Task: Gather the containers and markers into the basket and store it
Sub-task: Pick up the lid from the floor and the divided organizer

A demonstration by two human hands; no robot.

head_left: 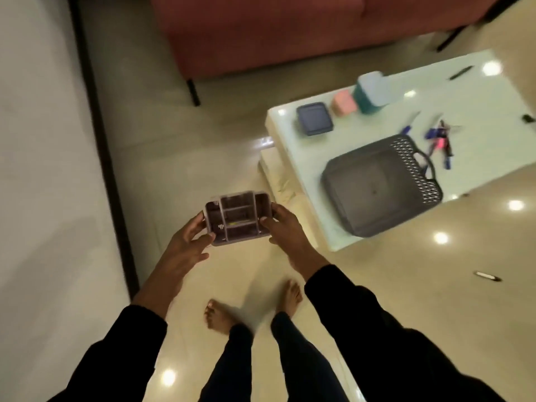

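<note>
**Desk:** What are the hands doing, and where do the task's things lie?

**Photographer:** A person stands barefoot on the tiled floor (220,158), both hands clamped on a small divided tray (238,216) held out in mid-air. The left hand (190,243) has its grip on the tray's left end, the right hand (285,229) on its right end. The basket (380,185) sits at the near-left corner of the white surface (478,111), close to both edges.

**Desk:** Room to move? And a count?

**Photographer:** Open floor lies between the wall on the left and the surface on the right; the red sofa (261,33) closes off the far side, with a strip of floor between it and the surface. Three containers stand in a row along the far-left edge: a blue flat box (314,118), a pink box (344,103) and a tall teal tub (372,92), the pink and teal touching. The markers (439,140) lie in a loose cluster just beyond the basket, too blurred to count. One dark pen (461,72) lies apart at the far edge, and one more pen (487,276) on the floor, right of the person.
</note>
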